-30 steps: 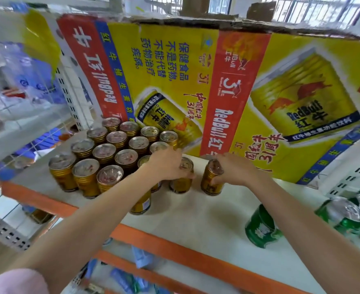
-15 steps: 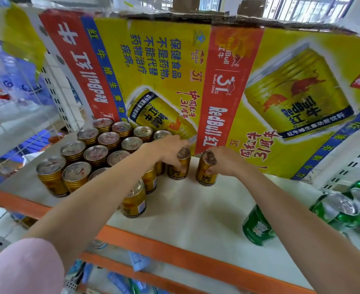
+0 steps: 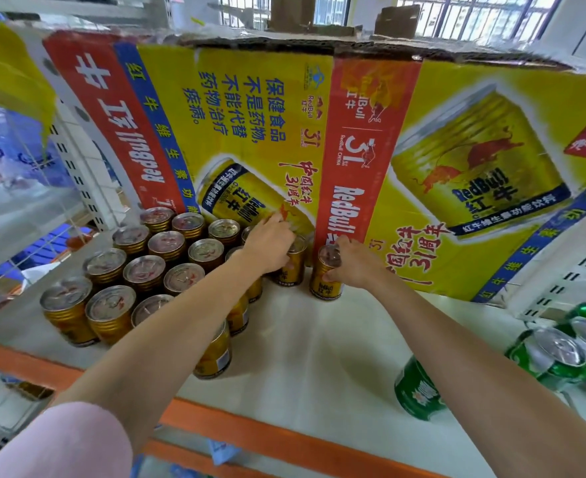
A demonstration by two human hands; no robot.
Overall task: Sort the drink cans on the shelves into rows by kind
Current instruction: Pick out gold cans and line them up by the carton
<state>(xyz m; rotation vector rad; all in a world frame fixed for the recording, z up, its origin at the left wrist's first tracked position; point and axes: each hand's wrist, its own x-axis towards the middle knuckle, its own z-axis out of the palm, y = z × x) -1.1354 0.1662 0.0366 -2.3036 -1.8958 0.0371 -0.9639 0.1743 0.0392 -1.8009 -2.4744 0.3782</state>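
Gripping two gold cans [image 3: 326, 274], roughly sixteen grouped [image 3: 167, 267], three green [image 3: 419, 395]

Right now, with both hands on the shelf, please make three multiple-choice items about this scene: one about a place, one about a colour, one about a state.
1. Where does the green aluminium can nearest the orange shelf edge stand, seen from the right forearm?
A. to its left
B. to its right
C. behind the printed carton

2. What colour are the sides of the steel cans grouped at the left?
A. blue
B. gold
C. white

3. What is the right hand doing?
A. hanging idle
B. gripping an upright gold can
C. pressing flat on the yellow and red printed carton

Answers:
1. A: the green can shows just left of the forearm, near the front edge.
2. B: their ribbed sides are gold under silver lids.
3. B: thumb and fingers curl round the can, which stands on the white shelf.
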